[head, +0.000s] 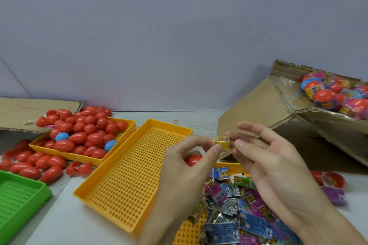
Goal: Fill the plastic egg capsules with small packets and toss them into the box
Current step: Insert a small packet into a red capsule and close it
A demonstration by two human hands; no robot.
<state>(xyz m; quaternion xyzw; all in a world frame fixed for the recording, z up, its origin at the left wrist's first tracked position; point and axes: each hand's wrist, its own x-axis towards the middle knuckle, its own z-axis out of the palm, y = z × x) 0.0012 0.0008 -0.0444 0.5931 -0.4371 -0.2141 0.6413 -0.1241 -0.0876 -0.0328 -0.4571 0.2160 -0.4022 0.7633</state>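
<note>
Head cam looks down on a pale surface (59, 223) w/ both hands raised at centre. Left hand (185, 163) pinches a small folded yellow packet (221, 141) between thumb and forefinger; its other fingers curl round a red egg capsule (192, 160), only partly visible behind the palm. Right hand (272, 163) touches the packet's other end w/ its thumb and forefinger tips, remaining fingers spread loosely and fairly straight. Below the hands, a heap of small packets (235, 211) in blue, purple, green and silver lies in a yellow tray, mostly hidden under them. Just left of it sits an empty perforated yellow tray (127, 181), set at an angle. Further left, a second yellow tray (87, 160) holds a pile of red capsules (83, 131) w/ two blue ones mixed in; more red ones are spilled on the surface beside it. A green perforated tray (18, 199) shows at the left edge. Cardboard box (258, 111), tilted, stands at right, w/ filled capsules and packets (334, 93) inside. Flat cardboard sheet (29, 113) lies far left. A rubber band (175, 121) lies near the wall.
</note>
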